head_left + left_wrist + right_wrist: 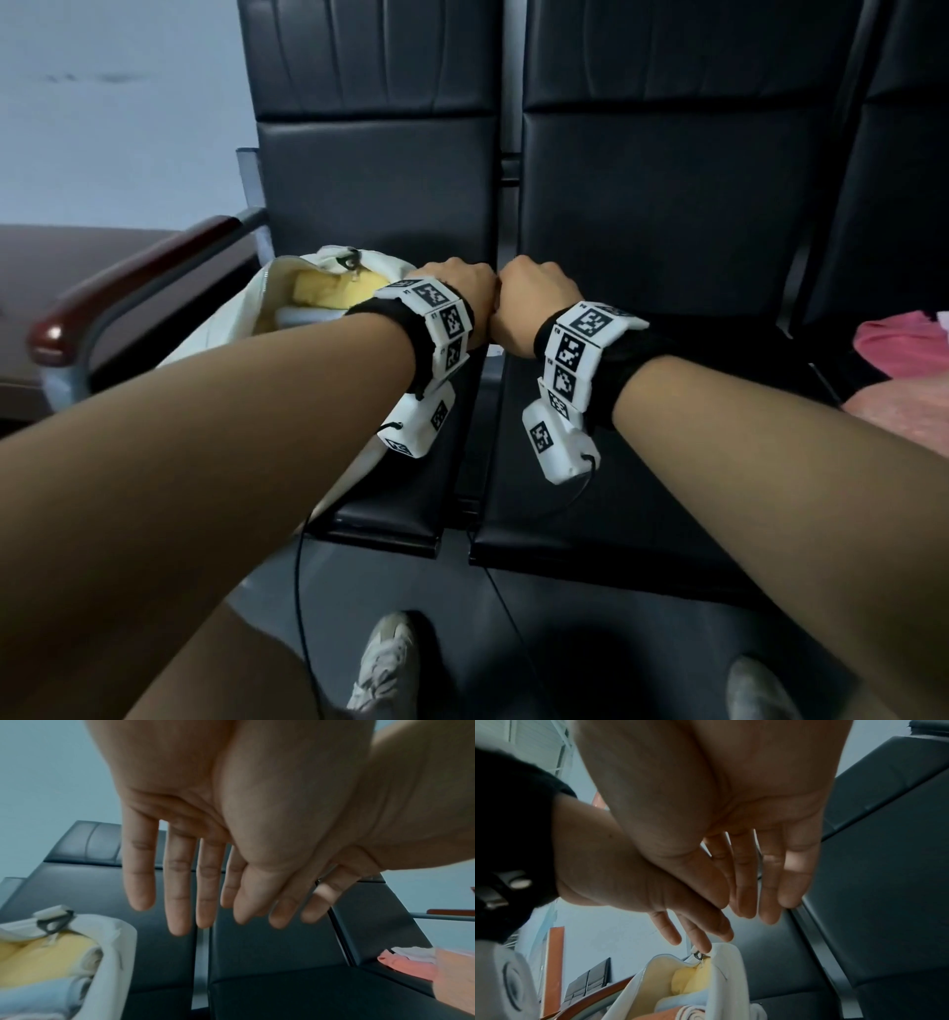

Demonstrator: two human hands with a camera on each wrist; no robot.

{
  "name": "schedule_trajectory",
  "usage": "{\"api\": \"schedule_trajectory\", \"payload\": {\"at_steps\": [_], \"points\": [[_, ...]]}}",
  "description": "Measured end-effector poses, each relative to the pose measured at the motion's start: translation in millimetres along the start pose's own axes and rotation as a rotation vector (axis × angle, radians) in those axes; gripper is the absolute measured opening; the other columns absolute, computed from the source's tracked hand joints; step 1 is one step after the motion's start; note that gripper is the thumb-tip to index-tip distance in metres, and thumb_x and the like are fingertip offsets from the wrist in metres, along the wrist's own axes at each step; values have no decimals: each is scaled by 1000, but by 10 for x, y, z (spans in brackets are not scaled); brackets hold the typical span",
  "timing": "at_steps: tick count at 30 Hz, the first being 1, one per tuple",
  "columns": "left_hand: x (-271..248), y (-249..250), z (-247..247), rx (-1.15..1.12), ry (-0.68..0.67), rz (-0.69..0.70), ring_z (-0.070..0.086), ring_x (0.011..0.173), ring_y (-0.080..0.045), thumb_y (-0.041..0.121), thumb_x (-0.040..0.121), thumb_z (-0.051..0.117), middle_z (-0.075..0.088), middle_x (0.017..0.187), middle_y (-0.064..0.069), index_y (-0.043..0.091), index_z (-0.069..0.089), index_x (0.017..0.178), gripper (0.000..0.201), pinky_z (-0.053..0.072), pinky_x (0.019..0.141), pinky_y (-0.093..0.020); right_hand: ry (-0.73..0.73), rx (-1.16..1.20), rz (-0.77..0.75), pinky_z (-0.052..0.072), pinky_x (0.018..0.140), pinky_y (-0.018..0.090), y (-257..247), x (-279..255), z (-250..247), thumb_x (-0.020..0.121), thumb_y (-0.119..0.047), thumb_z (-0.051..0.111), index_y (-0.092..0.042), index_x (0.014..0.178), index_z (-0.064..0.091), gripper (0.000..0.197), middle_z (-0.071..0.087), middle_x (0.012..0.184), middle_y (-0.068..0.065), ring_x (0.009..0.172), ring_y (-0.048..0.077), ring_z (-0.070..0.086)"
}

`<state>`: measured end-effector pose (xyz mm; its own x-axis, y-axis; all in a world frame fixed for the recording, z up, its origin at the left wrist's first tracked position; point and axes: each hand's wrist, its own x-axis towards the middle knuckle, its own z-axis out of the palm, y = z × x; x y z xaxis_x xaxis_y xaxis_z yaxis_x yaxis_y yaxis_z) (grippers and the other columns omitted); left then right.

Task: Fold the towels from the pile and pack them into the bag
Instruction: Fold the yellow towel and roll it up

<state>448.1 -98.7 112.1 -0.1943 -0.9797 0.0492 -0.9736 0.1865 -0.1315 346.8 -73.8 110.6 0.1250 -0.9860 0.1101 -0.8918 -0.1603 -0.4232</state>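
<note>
A white bag (pixel 241 318) stands open on the left seat, with a yellow towel (pixel 328 290) on top inside it. In the left wrist view the bag (pixel 113 953) also holds a light blue towel (pixel 33 998) under the yellow towel (pixel 38 963). The towel pile, pink on top (pixel 904 349), lies on a seat at the far right. My left hand (pixel 457 293) and right hand (pixel 534 303) hover side by side over the seats, touching each other, just right of the bag. Both wrist views show straight fingers (pixel 180 892) (pixel 770 882) holding nothing.
Black padded seats (pixel 657 216) run in a row with a gap between them. A wooden-topped armrest (pixel 128 288) stands left of the bag. My shoes (pixel 385 663) are on the dark floor below the seat edge. A pale wall is at the left.
</note>
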Motion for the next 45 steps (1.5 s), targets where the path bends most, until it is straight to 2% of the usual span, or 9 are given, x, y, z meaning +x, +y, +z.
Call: {"api": "schedule_trajectory", "payload": {"at_steps": [10, 12, 17, 20, 24, 29, 34, 39, 45], "points": [[-485, -403, -187, 42, 35, -94, 60, 81, -31, 14, 93, 56, 51, 75, -2, 17, 48, 77, 18, 47, 70, -39, 18, -39, -102, 43, 66, 35, -535, -237, -4, 89, -16, 57, -12, 84, 51, 9, 54, 88, 10, 78, 32, 55], [-586, -499, -201, 63, 51, -116, 65, 94, -32, 18, 93, 55, 59, 88, -4, 17, 58, 91, 4, 45, 72, -40, 22, -32, -128, 42, 68, 36, -652, -276, 32, 90, -17, 56, -12, 89, 52, 6, 57, 91, 12, 80, 34, 55], [-801, -853, -87, 125, 80, -137, 65, 107, -29, 30, 92, 60, 66, 114, -2, 21, 63, 117, 27, 49, 82, -41, 11, -22, -250, 39, 70, 32, -972, -402, 152, 92, -15, 54, -11, 97, 58, 8, 66, 111, 16, 87, 34, 57], [-963, -1039, -33, 71, 77, -234, 64, 110, -32, 40, 89, 68, 62, 126, -7, 23, 64, 126, 41, 47, 75, -36, 9, -36, -352, 39, 75, 29, -1130, -442, 296, 95, -14, 52, -9, 115, 64, 24, 66, 118, 11, 105, 30, 61], [-1123, -1176, 39, -1, 68, -328, 68, 103, -31, 34, 94, 63, 63, 125, -9, 11, 59, 130, 43, 44, 70, -34, -12, 25, -431, 51, 85, 35, -1280, -427, 469, 93, -10, 52, -20, 116, 60, 26, 64, 100, 4, 94, 24, 62], [-1227, -1231, 139, -70, 37, -340, 57, 91, -26, 24, 99, 53, 64, 121, -5, 23, 66, 120, 24, 42, 74, -34, -71, -19, -419, 55, 81, 43, -1336, -342, 661, 90, -14, 49, -20, 87, 51, 7, 66, 88, 8, 87, 30, 63], [-1157, -1285, 274, -53, 22, -362, 65, 109, -30, 29, 100, 52, 65, 122, -8, 24, 67, 116, 23, 42, 75, -34, -104, 21, -455, 50, 81, 40, -1285, -188, 811, 91, -11, 50, -17, 103, 66, 22, 56, 79, 2, 79, 25, 52], [-997, -1386, 468, -94, -37, -348, 68, 107, -30, 32, 97, 55, 69, 119, -4, 26, 67, 119, 26, 44, 74, -34, -137, -2, -414, 53, 87, 44, -1236, -23, 1069, 91, -12, 55, -9, 102, 69, 18, 71, 103, 13, 100, 33, 64], [-902, -1442, 657, -48, -47, -339, 65, 113, -30, 31, 96, 57, 69, 121, -6, 21, 68, 116, 24, 45, 79, -34, -140, -41, -435, 49, 90, 41, -1160, 107, 1301, 93, -11, 54, -11, 107, 68, 21, 71, 112, 12, 107, 35, 63]]}}
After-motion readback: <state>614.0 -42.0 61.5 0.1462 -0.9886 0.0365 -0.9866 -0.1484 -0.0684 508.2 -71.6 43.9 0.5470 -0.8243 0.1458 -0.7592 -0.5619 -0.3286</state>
